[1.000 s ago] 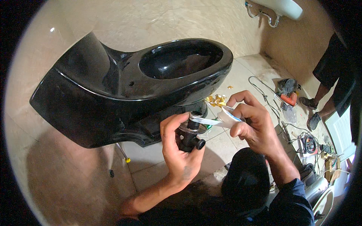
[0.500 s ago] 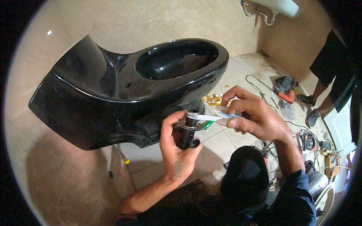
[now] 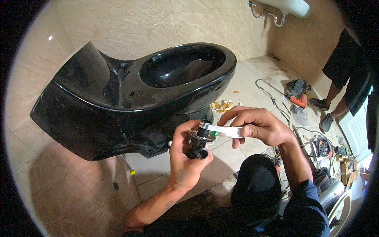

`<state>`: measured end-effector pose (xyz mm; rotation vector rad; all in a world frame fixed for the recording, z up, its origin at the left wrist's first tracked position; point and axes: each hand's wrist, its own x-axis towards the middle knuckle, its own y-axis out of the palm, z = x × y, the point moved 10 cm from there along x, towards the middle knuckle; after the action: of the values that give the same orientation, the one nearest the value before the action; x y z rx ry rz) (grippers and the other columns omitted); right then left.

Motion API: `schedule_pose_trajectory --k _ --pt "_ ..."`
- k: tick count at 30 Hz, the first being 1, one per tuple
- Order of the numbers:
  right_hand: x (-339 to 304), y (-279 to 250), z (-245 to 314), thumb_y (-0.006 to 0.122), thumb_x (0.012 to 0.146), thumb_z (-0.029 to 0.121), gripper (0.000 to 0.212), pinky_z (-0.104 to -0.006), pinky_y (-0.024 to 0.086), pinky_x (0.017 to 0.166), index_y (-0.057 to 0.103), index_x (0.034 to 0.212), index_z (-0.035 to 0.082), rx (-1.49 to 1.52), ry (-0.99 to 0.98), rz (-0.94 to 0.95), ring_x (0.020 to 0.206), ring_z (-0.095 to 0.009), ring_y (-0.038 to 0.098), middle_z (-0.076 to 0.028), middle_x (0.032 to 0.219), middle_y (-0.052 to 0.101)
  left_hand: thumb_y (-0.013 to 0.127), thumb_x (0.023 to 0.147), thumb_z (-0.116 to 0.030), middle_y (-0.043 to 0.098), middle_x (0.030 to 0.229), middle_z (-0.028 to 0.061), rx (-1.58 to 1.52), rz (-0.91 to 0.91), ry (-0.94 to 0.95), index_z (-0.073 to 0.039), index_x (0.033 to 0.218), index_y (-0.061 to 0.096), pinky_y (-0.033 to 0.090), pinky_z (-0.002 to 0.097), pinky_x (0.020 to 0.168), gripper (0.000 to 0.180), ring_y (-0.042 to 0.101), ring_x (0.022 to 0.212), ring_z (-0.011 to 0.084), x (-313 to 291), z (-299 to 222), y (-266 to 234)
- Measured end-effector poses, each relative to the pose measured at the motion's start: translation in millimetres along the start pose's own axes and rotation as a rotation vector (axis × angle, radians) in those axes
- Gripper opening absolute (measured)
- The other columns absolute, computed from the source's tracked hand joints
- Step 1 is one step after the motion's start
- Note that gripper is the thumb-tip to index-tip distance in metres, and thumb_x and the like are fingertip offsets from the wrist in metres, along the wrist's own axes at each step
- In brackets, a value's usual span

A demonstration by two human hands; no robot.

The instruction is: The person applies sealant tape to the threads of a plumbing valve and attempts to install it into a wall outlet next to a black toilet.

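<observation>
My left hand is closed around a black plastic pipe fitting, which has a threaded upper end, a clear ring-like flange and a side outlet. White thread seal tape wraps the thread and runs taut toward my right hand. The fingers of that hand pinch the tape's spool, most of which they hide. Beyond both hands stands a glossy black toilet. Its open bowl lies above the fitting in the picture.
Yellow scraps lie on the tiled floor by the toilet's base. Cables and tools clutter the right side, near a person's shoes. A white basin hangs on the far wall. A yellow-tipped hose lies lower left.
My right hand has turned and moved slightly down and left, keeping the tape stretched. The fitting in my left hand has shifted a little right and down.
</observation>
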<state>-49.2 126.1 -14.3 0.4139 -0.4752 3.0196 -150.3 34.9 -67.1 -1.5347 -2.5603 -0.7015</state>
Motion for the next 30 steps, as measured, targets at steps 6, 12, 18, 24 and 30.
schedule_pose_trajectory --k 6,12,18,24,30 --pt "-0.4 -3.0 -0.4 0.055 0.094 0.016 0.019 -0.0342 0.048 0.085 0.062 0.101 -0.001 -0.044 -0.109 -0.114 0.104 -0.024 0.059 -0.017 0.124 0.054 0.056 0.067 0.012 0.050 0.104 0.0047 -0.388 0.078 -0.275 -0.016 0.128 0.042 0.042 0.0265 0.053 0.068 0.048 0.080 0.0130 -7.4 16.9 12.3" --pt "-4.4 -4.6 -12.8 0.058 0.092 0.014 0.019 -0.0368 0.047 0.090 0.060 0.108 0.003 -0.082 -0.033 -0.236 0.110 -0.025 0.056 -0.014 0.132 0.052 0.058 0.074 0.007 0.055 0.106 0.0100 -0.464 0.219 -0.401 -0.014 0.131 0.039 0.059 0.0403 0.066 0.063 0.061 0.092 0.0219 -11.2 20.8 21.7" --pt "-6.8 -7.3 -9.4 0.061 0.090 0.015 0.019 -0.0357 0.045 0.086 0.062 0.106 0.004 -0.237 -0.004 -0.331 0.102 -0.024 0.055 -0.013 0.120 0.053 0.059 0.077 0.003 0.056 0.111 0.0147 -0.433 0.326 -0.457 -0.014 0.131 0.037 0.061 0.0400 0.063 0.061 0.064 0.087 0.0220 -16.9 21.0 35.5" --pt "-4.8 -1.1 6.6 0.064 0.087 0.012 0.018 -0.0349 0.042 0.077 0.062 0.102 0.002 -0.487 -0.087 -0.372 0.089 -0.025 0.053 -0.011 0.091 0.055 0.057 0.080 0.003 0.057 0.105 0.0150 -0.231 0.393 -0.459 -0.012 0.129 0.037 0.059 0.0332 0.056 0.056 0.059 0.054 0.0127 -18.5 16.2 41.6" --pt "-11.4 -1.1 -12.4 0.063 0.084 0.007 0.019 -0.0360 0.043 0.072 0.060 0.102 0.001 -0.484 -0.130 -0.455 0.082 -0.028 0.055 -0.013 0.087 0.055 0.062 0.083 -0.002 0.060 0.086 0.0066 0.126 0.380 -0.358 -0.006 0.123 0.042 0.047 0.0222 0.045 0.045 0.055 0.051 0.0066 -19.4 10.8 39.4"
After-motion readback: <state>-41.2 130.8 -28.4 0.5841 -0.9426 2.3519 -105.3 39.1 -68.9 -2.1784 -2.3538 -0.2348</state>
